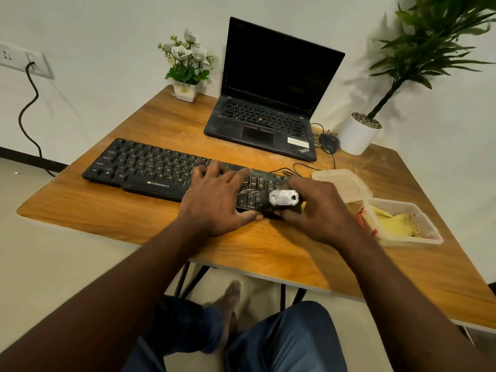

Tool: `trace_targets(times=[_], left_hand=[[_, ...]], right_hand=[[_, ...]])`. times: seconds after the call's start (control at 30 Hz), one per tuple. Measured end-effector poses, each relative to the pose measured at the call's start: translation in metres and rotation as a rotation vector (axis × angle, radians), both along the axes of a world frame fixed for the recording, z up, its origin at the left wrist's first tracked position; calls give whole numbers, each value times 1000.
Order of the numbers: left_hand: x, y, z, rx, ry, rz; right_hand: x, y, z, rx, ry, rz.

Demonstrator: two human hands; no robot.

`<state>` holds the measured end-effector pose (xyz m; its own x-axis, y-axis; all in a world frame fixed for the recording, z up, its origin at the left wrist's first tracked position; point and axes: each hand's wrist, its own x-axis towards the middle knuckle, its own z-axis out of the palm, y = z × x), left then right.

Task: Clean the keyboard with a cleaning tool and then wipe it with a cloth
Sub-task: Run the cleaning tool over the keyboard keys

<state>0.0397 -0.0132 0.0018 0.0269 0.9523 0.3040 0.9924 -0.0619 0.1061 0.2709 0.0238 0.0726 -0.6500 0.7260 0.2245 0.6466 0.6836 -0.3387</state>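
At the far left a black cable (28, 103) is hanging from a white wall socket (25, 60). On the wooden table (120, 210) a black full-size keyboard (150, 167) is lying flat, its long axis running left to right across the tabletop with the right end angled a little nearer to the person; the lettered near edge is facing the person. Behind it, a small white pot of artificial white flowers (185, 89) is standing by the wall.

The keyboard's right-of-centre keys are being pressed down by the left hand (214, 202), which is being kept wide and flat, fingers spread and straight, the thumb lying along the keyboard's near edge. Further back an open black laptop (268, 116) with a dark screen is sitting.

Over the keyboard's right end a small white-and-grey cleaning tool (283, 197) is being gripped by the right hand (316, 213), fingers curled over it and the thumb under it. The tool's long axis is lying roughly along that of the keyboard, its free end pointing left towards the other hand; its underside is being hidden by blur.

A black mouse (328, 142) is resting beside the laptop. At the right a clear plastic container (410, 241) is sitting with its lid (341, 181) swung open, and a folded yellow cloth (394, 224) is lying inside. A white pot with a tall green plant (357, 135) is standing at the far right corner
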Motion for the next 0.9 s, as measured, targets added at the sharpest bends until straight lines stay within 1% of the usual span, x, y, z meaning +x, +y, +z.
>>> trace_targets(times=[0.07,0.2,0.27,0.33,0.37,0.5,0.57,0.63,0.77,0.83,0.9], left_hand=[[0,0,1,-5,-2,-3],[-1,0,1,-3,9,3],[-1,0,1,-4,18,0],[-1,0,1,-5,18,-4],[-1,0,1,-5,16,-4],[0,-1,1,-7,14,0],[0,0,1,-6,11,2],[0,0,2,-6,10,5],[0,0,1,-2,5,7],[-1,1,0,-2,3,6],[-1,1,0,-2,6,6]], right_hand=[[2,2,-1,8,-44,-5],[42,21,11,-26,-51,-167],[44,26,14,-18,45,-227],[30,33,14,-33,177,-279],[22,38,14,-45,211,-304],[0,62,8,-72,225,-408],[-3,68,7,-76,194,-439],[-1,66,12,-102,123,-447],[12,60,28,-286,-63,-356],[10,62,31,-259,-57,-340],[2,67,29,-146,21,-379]])
